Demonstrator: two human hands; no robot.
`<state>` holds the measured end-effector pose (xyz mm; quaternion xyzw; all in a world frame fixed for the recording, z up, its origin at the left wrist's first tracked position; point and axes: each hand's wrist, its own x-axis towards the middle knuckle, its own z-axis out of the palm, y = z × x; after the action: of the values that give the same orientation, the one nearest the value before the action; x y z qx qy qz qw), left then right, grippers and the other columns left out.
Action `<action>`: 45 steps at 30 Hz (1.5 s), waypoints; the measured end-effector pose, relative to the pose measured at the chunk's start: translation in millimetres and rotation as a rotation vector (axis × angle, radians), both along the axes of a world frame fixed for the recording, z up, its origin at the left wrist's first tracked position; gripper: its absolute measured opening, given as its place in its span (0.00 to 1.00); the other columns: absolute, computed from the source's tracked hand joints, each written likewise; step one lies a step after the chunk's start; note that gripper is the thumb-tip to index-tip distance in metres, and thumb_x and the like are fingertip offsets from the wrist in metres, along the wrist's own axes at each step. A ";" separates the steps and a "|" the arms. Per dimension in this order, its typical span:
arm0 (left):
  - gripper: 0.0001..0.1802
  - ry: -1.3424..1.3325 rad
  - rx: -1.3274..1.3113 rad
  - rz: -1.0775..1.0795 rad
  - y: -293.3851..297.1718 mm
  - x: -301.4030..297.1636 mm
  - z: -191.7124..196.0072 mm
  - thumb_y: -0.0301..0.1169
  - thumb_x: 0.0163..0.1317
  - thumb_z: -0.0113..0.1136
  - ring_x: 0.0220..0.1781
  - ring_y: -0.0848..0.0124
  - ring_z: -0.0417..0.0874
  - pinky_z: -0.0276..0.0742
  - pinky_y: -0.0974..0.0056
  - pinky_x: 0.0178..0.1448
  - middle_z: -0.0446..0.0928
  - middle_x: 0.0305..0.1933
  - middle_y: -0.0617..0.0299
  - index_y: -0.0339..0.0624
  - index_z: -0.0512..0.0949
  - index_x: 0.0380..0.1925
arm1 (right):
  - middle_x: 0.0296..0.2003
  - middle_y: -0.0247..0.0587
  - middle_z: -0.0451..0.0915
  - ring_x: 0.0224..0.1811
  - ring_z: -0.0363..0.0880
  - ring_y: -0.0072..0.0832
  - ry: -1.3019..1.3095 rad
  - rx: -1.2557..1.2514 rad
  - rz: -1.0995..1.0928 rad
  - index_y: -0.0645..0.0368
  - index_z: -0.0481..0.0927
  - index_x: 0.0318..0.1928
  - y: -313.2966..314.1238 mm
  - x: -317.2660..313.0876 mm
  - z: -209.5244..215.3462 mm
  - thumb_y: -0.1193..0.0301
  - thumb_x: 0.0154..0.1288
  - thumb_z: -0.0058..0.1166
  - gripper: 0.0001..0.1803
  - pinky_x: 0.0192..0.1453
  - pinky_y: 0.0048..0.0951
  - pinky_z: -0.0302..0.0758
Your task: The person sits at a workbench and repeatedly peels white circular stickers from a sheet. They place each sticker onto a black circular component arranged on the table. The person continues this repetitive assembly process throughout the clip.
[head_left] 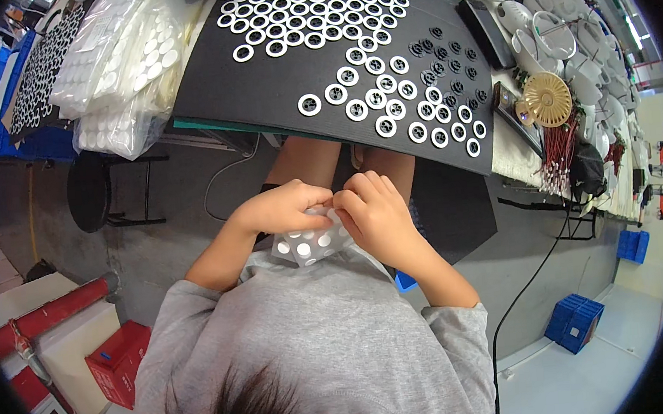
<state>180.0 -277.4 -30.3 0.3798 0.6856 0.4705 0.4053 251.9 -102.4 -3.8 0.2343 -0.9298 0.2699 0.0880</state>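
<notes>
In my lap, between both hands, is a translucent sheet of round white stickers point(304, 250). My left hand point(293, 208) is closed on the sheet's upper left part. At its upper right edge my right hand point(368, 206) has its fingers bent in a pinch, close against the left fingertips. What the right fingertips pinch is hidden. Ahead of me, a black board point(260, 88) on the table carries many black round parts with white rings point(356, 110), loosely in rows. Plain black round parts point(457, 86) without white rings lie at the board's right side.
Clear plastic bags of white round stickers point(122, 72) lie at the table's left. To the right are a small yellow fan point(547, 100), red wires point(559, 146) and piled grey-white housings point(555, 34). A black stool point(90, 191) stands left; blue crates point(574, 322) and a red box point(119, 364) sit on the floor.
</notes>
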 end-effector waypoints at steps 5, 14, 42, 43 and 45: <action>0.13 -0.035 0.005 -0.048 1.9 -5.2 -1.0 0.35 0.51 0.61 0.22 0.77 0.73 0.66 0.70 0.26 0.74 0.20 0.62 0.37 0.75 0.31 | 0.27 0.38 0.67 0.32 0.66 0.34 -0.079 -0.031 0.078 0.58 0.71 0.28 10.9 -3.9 8.5 0.76 0.42 0.56 0.10 0.35 0.31 0.63; 0.09 -0.587 0.156 0.196 -19.5 -11.1 -5.4 0.25 0.54 0.58 0.30 0.82 0.76 0.72 0.78 0.33 0.77 0.32 0.63 0.34 0.72 0.35 | 0.26 0.38 0.68 0.29 0.68 0.30 -0.310 -0.375 -0.131 0.61 0.71 0.28 71.4 -17.7 32.4 0.76 0.51 0.54 0.06 0.34 0.27 0.66; 0.09 -0.464 0.088 0.225 -24.0 -9.0 -18.2 0.31 0.56 0.58 0.32 0.83 0.73 0.68 0.77 0.36 0.76 0.30 0.67 0.36 0.73 0.33 | 0.20 0.32 0.73 0.22 0.68 0.16 -0.232 -0.270 -0.632 0.66 0.75 0.30 162.1 -91.1 4.4 0.76 0.55 0.52 0.05 0.28 0.20 0.66; 0.09 -0.466 0.085 0.224 -24.1 -9.2 -18.5 0.31 0.56 0.58 0.32 0.83 0.72 0.68 0.77 0.36 0.75 0.30 0.67 0.36 0.73 0.33 | 0.20 0.33 0.73 0.22 0.68 0.17 -0.209 -0.246 -0.636 0.66 0.75 0.31 161.5 -90.9 4.7 0.76 0.54 0.52 0.05 0.27 0.20 0.66; 0.10 -0.470 0.080 0.221 -24.6 -9.7 -19.4 0.31 0.56 0.58 0.32 0.83 0.72 0.68 0.77 0.35 0.75 0.30 0.67 0.36 0.74 0.33 | 0.20 0.33 0.72 0.22 0.68 0.17 -0.175 -0.227 -0.644 0.66 0.75 0.31 163.3 -91.0 1.7 0.76 0.54 0.52 0.05 0.27 0.20 0.66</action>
<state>170.2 -302.0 -49.7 0.1985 0.5908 0.6138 0.4846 160.9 61.0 -2.1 -0.1062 -0.9241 0.3489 0.1139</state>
